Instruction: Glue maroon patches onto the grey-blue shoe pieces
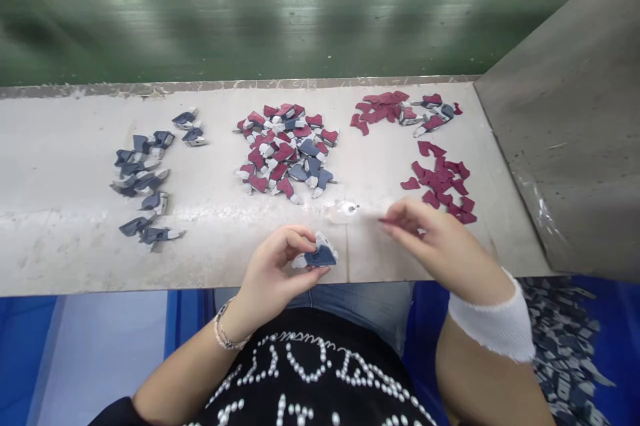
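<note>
Near the table's front edge, my left hand (283, 263) pinches a blue and white plastic part (321, 254) between thumb and fingers. To its right, my right hand (425, 233) is closed on a small dark red piece (385, 221), held at the fingertips and slightly blurred. A small clear and white object (345, 210) with a dark tip lies between and above the hands. Loose dark red pieces (440, 179) are spread just beyond my right hand. A pile of white parts with red or blue faces (285, 149) sits at the middle of the table.
Blue-grey and white parts (145, 179) lie at the left of the table (65, 213). More red pieces (383, 109) and a few assembled parts (433, 113) are at the back right. A metal panel (575, 126) borders the right side. Below it, a blue bin (617, 326) holds many grey parts.
</note>
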Demonstrator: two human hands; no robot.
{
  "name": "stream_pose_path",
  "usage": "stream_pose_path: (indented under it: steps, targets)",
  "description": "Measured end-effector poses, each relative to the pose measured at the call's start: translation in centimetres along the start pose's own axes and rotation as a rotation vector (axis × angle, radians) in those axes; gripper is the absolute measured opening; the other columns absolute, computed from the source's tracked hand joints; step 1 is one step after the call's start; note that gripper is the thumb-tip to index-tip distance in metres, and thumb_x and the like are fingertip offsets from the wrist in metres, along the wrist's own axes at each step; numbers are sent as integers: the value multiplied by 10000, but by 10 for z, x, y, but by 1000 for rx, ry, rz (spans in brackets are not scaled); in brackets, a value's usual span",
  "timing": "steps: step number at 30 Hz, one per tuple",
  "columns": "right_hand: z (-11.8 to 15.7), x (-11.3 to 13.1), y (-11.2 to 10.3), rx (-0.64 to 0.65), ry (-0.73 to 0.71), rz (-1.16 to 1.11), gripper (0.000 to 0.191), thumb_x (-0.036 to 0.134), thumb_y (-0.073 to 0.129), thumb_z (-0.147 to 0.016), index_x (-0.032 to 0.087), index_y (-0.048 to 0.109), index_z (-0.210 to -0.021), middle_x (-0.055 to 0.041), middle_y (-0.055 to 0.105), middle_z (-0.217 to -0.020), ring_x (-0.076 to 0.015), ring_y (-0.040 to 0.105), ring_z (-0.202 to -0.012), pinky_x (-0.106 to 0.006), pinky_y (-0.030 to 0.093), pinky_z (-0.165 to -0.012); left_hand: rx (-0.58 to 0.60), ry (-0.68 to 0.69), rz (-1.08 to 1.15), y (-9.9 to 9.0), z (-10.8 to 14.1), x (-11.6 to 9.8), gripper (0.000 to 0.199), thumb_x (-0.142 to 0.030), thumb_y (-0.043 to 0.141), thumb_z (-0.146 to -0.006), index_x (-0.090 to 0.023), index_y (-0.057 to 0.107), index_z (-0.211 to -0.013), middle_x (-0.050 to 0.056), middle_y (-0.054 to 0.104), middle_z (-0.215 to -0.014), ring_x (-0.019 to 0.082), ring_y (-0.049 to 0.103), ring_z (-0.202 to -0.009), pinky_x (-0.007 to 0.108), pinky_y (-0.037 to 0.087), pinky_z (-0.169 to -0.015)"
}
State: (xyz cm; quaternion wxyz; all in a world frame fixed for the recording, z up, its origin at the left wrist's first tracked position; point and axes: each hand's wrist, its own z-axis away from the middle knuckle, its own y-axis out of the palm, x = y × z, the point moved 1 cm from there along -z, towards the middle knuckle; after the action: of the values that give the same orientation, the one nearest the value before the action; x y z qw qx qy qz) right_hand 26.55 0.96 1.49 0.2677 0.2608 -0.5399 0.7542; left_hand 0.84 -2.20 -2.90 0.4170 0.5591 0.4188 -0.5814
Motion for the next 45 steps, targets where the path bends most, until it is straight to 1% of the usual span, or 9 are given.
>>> stream_pose_path:
  steps: [3,5,8,11,14,16,23,34,45]
  targets:
    - [22,26,11,283,-200,-168,65,260,629,-935,259,686,-904,37,755,-863,-147,701,-782,-260,536,-722,-22,27,36,2,0,0,257,-107,768,-810,-217,576,-942,26,590,-1025,139,653,-899,251,573,-758]
    - [30,36,19,368,-289,-254,139,206,602,-958,268,721,-995,35,785,-962,-142,723,-849,-255,546,-774,-21,49,52,3,1,-1,262,-94,758,-812,-218,572,-949,17,582,-1002,131,646,-880,246,570,-749]
    - [31,41,25,343,-330,-307,215,211,580,-985,292,724,-1123,27,786,-1087,-161,730,-956,-286,550,-862,-12,78,29,3,2,-2,271,-65,740,-805,-216,579,-961,21,581,-1001,137,635,-878,259,567,-748]
    - [30,40,28,345,-223,-417,244,232,597,-980,298,645,-1209,21,794,-1015,-169,746,-902,-310,574,-842,-8,111,-22,4,2,-2,282,-40,726,-793,-217,588,-964,31,586,-1001,153,626,-903,271,565,-750]
    - [30,38,30,360,-62,-578,93,252,635,-957,267,575,-1025,17,784,-878,-184,760,-855,-321,594,-791,-14,148,-51,3,2,-2,291,-58,750,-788,-218,586,-968,37,590,-1010,168,634,-926,291,573,-762]
    - [29,38,33,348,-18,-633,146,290,661,-944,253,533,-886,5,773,-844,-194,760,-840,-324,596,-764,-16,180,-95,3,2,-2,283,-63,753,-793,-217,587,-963,39,599,-1009,174,641,-932,305,574,-774]
    - [20,33,42,360,25,-677,187,341,696,-922,240,553,-860,-9,771,-826,-198,753,-823,-321,581,-727,-8,231,-186,3,0,-2,253,-109,776,-805,-215,586,-935,35,625,-973,173,654,-909,323,577,-778]
    - [21,37,38,353,16,-674,176,305,716,-910,235,565,-851,16,748,-769,-161,720,-742,-275,547,-675,-46,283,-278,1,-3,-3,273,-232,837,-783,-216,602,-921,29,651,-944,166,664,-872,309,600,-756]
    - [21,39,38,337,32,-684,207,348,720,-906,230,565,-835,12,738,-735,-157,690,-683,-285,541,-651,-58,472,-483,3,-4,-19,293,-272,843,-775,-204,615,-945,18,673,-910,146,688,-805,265,619,-697]
